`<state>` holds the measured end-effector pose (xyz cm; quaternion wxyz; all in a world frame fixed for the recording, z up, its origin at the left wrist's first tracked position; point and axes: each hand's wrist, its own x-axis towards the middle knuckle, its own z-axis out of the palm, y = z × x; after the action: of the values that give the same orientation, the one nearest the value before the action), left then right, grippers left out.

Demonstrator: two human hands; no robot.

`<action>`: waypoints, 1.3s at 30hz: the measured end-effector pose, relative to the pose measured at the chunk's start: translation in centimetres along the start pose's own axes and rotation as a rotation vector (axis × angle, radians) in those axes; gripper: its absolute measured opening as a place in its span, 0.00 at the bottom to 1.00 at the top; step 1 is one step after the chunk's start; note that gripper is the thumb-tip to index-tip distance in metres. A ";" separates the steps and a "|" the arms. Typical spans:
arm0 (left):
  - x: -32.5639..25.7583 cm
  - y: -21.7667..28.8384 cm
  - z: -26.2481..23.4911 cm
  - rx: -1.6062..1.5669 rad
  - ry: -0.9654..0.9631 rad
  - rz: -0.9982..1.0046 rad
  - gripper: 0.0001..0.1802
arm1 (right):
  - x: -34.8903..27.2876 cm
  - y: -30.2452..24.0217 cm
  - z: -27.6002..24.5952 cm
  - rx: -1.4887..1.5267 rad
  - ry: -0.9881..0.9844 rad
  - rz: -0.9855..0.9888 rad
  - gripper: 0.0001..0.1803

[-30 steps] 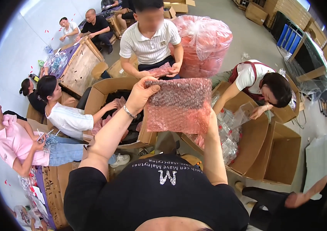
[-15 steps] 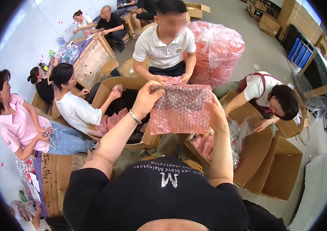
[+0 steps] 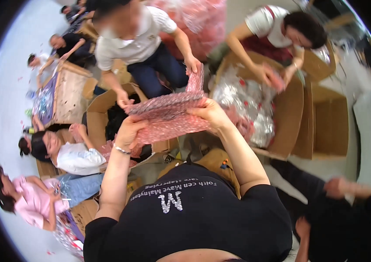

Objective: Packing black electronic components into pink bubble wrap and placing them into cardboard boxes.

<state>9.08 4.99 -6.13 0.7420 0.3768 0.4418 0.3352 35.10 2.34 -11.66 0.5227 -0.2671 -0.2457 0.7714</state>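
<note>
In front of my chest I hold a pink bubble wrap bag [image 3: 172, 127] stretched between both hands, its upper part darker and folded toward the far side. My left hand [image 3: 129, 131] grips its left end, thumb on the near face. At the right end, my right hand [image 3: 211, 114] is closed on it with the thumb on top. Just beyond, a person in a white shirt [image 3: 135, 32] holds a narrow pink bubble wrap piece [image 3: 195, 79] in one hand. That person's other hand [image 3: 125, 100] is at the bag's far left corner.
An open cardboard box [image 3: 99, 112] with dark contents and pink wraps stands to the left. Right of me, a bigger box [image 3: 287, 124] holds clear plastic packets [image 3: 253, 109]; a co-worker leans over it. A large pink bundle [image 3: 198, 19] stands behind. Seated people line the left side.
The view has swung rightward. The bag has tipped from upright toward flat, and the white-shirted person's hands have spread apart. A dark-clothed person has come into view at lower right.
</note>
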 end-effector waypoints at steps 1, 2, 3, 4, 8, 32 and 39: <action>0.8 0.0 0.8 -0.091 -0.046 0.009 0.17 | -0.2 0.6 -0.7 0.065 -0.002 0.003 0.11; 1.9 -0.5 0.9 -0.180 -0.071 -0.100 0.15 | -1.1 1.0 -1.2 0.131 0.060 0.032 0.13; 2.8 -0.8 0.8 -0.264 -0.090 -0.201 0.15 | -1.6 1.7 -1.9 0.176 0.103 0.007 0.12; 3.4 -1.8 0.2 -0.257 -0.095 -0.233 0.15 | -2.4 3.3 -3.3 0.253 0.089 0.010 0.11; 5.1 -4.1 0.2 -0.387 -0.232 -0.383 0.15 | -5.1 4.3 -6.1 0.571 0.002 0.061 0.21; -7.2 -21.5 -13.7 0.199 0.667 -0.697 0.11 | 5.6 17.1 -41.4 -1.698 0.391 0.552 0.45; -9.1 -24.2 -26.7 0.263 1.018 -0.518 0.06 | 12.3 16.5 -28.7 -2.014 0.864 0.609 0.27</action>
<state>-14.68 -7.39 -31.84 0.4411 0.1368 0.8582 0.2242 39.29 11.26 -45.55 -0.0977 -0.8578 -0.4780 0.1617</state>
